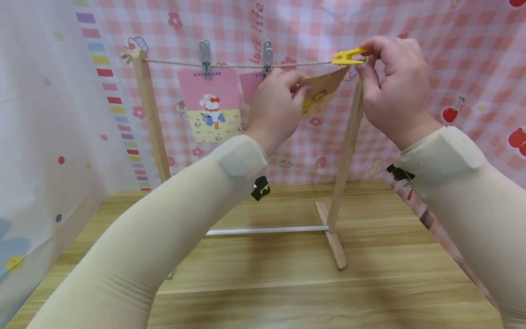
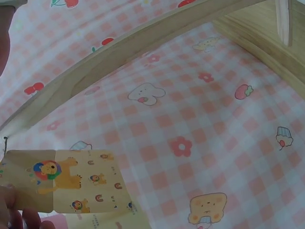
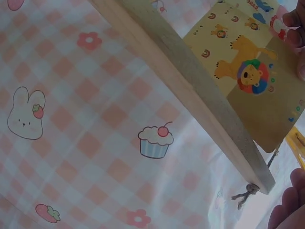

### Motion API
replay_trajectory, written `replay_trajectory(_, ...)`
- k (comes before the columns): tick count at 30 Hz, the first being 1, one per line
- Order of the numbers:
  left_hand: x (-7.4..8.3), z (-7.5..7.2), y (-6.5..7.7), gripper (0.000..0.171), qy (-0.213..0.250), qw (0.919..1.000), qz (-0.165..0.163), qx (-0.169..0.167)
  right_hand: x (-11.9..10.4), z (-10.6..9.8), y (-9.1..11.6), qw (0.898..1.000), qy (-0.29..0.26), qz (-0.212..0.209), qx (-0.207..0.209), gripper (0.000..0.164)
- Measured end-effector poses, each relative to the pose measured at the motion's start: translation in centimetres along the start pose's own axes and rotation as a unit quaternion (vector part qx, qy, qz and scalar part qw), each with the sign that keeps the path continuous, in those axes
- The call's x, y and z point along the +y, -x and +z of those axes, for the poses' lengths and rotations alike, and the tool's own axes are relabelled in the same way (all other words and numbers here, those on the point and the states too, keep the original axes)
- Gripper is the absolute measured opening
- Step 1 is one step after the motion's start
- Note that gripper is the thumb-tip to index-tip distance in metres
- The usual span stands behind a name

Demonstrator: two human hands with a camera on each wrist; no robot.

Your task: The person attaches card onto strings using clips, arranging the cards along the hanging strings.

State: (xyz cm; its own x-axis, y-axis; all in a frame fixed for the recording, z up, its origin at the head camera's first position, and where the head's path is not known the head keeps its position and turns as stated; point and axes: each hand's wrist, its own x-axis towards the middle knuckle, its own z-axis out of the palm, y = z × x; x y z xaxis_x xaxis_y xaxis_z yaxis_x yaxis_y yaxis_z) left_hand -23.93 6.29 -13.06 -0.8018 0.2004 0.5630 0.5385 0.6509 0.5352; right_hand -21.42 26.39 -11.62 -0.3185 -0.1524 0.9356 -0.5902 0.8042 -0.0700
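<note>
My left hand (image 1: 277,107) pinches a brown and yellow card (image 1: 322,93) by its left side, just under a twine line (image 1: 172,62). A lion with a rainbow mane is printed on this card (image 2: 86,181). With thumb and fingers, my right hand (image 1: 394,87) pinches the handle end of a yellow clothespin (image 1: 347,55), whose jaws lie at the twine above the card's top right corner. In the right wrist view, part of the clothespin (image 3: 298,145) shows beside the card (image 3: 238,112).
Left of my hands, a rabbit card (image 1: 213,105) hangs from a grey clip (image 1: 205,59). A second grey clip (image 1: 267,57) holds a pink card (image 1: 248,84), partly hidden by my left hand. Wooden posts (image 1: 347,151) with a white crossbar (image 1: 267,231) stand on the wooden table (image 1: 263,292).
</note>
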Motion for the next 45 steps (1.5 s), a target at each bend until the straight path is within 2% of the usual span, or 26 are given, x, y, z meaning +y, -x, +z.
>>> replay_trajectory(10, -0.2, 0.6, -0.4, 0.029, -0.043, 0.9988, -0.023, 0.004, -0.3, 0.2, -1.1, 0.999, 0.029, 0.013, -0.038, 0.025)
replay_trajectory(14, -0.3, 0.8, -0.5, 0.029, -0.056, 0.9981, -0.024, 0.008, -0.3, 0.1, -1.2, 0.998, 0.035, 0.006, -0.050, 0.023)
replay_trajectory(21, -0.7, 1.1, -0.9, 0.029, -0.073, 0.9969, -0.020, 0.021, -0.5, -0.2, -1.2, 0.996, 0.042, 0.017, -0.075, 0.023)
replay_trajectory(32, -1.1, 1.4, -1.0, 0.030, -0.068, 0.9971, -0.015, 0.030, -1.1, -0.2, -1.4, 0.991, 0.061, 0.024, -0.120, 0.022)
replay_trajectory(39, -1.5, 1.6, -0.9, 0.030, -0.081, 0.9962, -0.013, 0.030, -1.2, 0.0, -1.7, 0.989, 0.068, 0.021, -0.132, 0.022)
replay_trajectory(45, -1.8, 1.5, -0.8, 0.030, -0.075, 0.9964, 0.004, 0.040, -1.5, -0.3, -1.6, 0.988, 0.066, 0.028, -0.138, 0.023)
